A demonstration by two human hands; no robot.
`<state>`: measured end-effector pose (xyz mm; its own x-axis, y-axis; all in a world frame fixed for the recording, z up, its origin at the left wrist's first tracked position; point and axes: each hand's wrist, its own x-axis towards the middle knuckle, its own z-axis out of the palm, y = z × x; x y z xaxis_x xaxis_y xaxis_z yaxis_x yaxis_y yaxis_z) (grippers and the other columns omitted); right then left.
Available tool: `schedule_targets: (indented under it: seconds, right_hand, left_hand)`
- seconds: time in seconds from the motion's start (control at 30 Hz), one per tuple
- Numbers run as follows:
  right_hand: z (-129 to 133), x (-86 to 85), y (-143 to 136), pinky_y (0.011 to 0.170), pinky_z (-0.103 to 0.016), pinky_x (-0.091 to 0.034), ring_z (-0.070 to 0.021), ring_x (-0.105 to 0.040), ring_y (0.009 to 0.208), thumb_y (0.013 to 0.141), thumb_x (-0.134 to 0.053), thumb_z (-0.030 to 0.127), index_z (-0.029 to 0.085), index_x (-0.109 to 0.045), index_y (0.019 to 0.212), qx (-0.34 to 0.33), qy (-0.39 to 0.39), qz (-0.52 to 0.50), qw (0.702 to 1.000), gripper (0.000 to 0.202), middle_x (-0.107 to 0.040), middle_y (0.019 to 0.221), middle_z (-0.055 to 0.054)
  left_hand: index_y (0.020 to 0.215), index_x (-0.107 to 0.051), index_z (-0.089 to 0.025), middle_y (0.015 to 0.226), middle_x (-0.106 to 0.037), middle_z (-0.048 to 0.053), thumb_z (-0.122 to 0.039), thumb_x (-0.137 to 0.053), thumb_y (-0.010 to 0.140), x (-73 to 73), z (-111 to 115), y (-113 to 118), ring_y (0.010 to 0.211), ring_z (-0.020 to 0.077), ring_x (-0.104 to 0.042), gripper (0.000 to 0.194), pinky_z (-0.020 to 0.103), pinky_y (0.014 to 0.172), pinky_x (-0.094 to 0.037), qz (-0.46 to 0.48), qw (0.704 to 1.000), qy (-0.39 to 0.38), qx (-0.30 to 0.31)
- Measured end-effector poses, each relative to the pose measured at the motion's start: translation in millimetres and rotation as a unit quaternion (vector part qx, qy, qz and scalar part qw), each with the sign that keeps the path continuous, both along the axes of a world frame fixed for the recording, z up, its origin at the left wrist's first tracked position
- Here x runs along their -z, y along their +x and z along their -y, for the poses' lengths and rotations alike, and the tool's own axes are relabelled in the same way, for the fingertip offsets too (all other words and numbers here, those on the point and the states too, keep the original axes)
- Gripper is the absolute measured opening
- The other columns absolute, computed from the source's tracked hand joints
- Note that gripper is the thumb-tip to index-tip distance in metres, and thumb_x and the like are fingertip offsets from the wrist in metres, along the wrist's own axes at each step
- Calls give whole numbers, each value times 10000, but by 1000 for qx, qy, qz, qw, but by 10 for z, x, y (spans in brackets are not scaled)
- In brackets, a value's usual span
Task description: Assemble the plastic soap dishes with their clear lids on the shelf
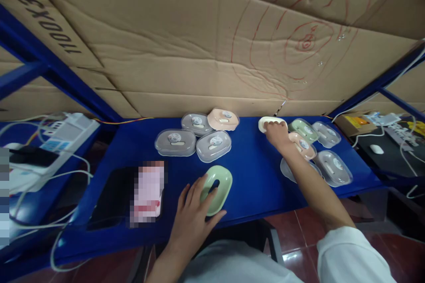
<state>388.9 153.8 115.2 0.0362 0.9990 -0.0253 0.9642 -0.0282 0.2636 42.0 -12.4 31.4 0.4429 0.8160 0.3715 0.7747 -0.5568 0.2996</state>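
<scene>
A light green oval soap dish (pixel 223 191) with a long slot in its middle lies near the front of the blue table. My left hand (pixel 194 212) rests over its left side, fingers spread and touching it, the thumb apart by its lower end. At the back, my right hand (pixel 277 135) reaches out with curled fingers on a cream oval dish (pixel 264 123), covering part of it. Close to my right forearm are a lidded green dish (pixel 303 130), a peach dish (pixel 303 146) and grey dishes (pixel 333 168) under clear lids.
Left of centre sit grey lidded dishes (pixel 175 142) and a peach one (pixel 223 119). A phone (pixel 149 192) lies at the left front beside a black flat item (pixel 111 199). A cardboard wall (pixel 186 53) stands behind. Cables (pixel 63 225) hang at the left edge.
</scene>
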Motion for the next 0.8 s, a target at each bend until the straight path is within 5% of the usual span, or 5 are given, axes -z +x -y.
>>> schedule_targets:
  seconds: [0.2,0.37,0.53,0.63,0.8]
  right_hand:
    - [974,273,-585,1141,-506,-507,-285,-702,1206,1061,-553,155,245,-697,1388,-177,-49,-87,979,369,-766,1251,-121]
    - [1667,556,-765,1265,-488,-428,-223,-632,1364,1081,-449,131,276,-592,1517,-314,27,-309,897,481,-719,1405,-69]
    - [1815,687,-629,1214,-490,-500,-264,-484,1537,1092,-464,191,280,-494,1599,-199,123,-365,901,516,-507,1647,-125]
    - [1821,766,-623,1265,-576,-436,-327,-313,1639,1073,-604,365,300,-461,1627,-234,53,-326,915,575,-316,1767,-122]
    - [1809,844,-672,1265,-541,-461,-289,-335,1633,1079,-579,254,299,-624,1490,-264,44,-340,902,416,-389,1739,-89]
  left_hand:
    - [1319,-690,-336,1582,-552,68,-266,-639,1037,47,114,-348,1524,349,-506,295,590,1195,-532,161,984,-44,-64]
    - [1377,-637,-342,1600,-530,46,-211,-636,1041,-59,94,-265,1609,334,-388,361,604,1274,-451,190,980,-53,-13]
    - [1402,-642,-289,1693,-432,93,-238,-577,1079,-31,-113,79,1642,347,-321,333,570,1263,-462,115,989,-73,64]
    - [1397,-654,-275,1712,-408,113,-240,-542,1094,6,-167,159,1633,339,-344,325,562,1260,-461,89,991,-69,69]
    - [1428,-656,-299,1659,-500,127,-342,-656,1047,53,-31,83,1582,363,-432,383,550,1204,-523,24,997,-34,59]
